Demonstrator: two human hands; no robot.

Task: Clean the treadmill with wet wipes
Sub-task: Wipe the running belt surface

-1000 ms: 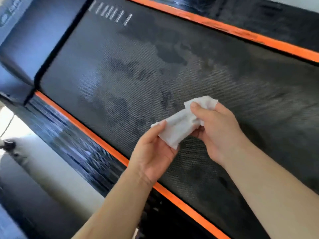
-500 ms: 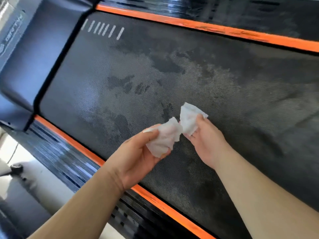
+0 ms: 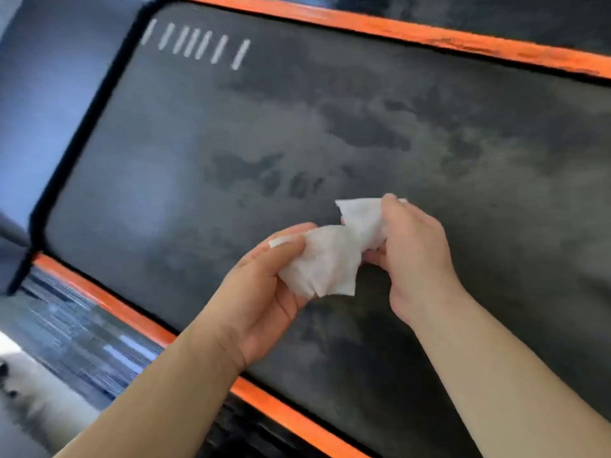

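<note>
Against half a second ago we find little moved. The left hand (image 3: 264, 292) still pinches the left end of the wet wipe (image 3: 327, 262) between its thumb and curled fingers, and the wipe now fans out wider below that pinch. The right hand (image 3: 413, 256), a touch higher than before, keeps its fingers curled round the other end. The wipe hangs between both hands above the treadmill belt (image 3: 198, 127); we cannot tell whether it touches the belt. The view has turned blurry.

On the left run the ribbed side rail (image 3: 82, 335) and the near orange stripe (image 3: 109, 302), which passes under the left forearm. White marks (image 3: 195, 44) sit near the belt's upper left corner. Right of the hands the belt, blotched with darker patches (image 3: 363, 133), lies open up to the far orange stripe (image 3: 396, 28).
</note>
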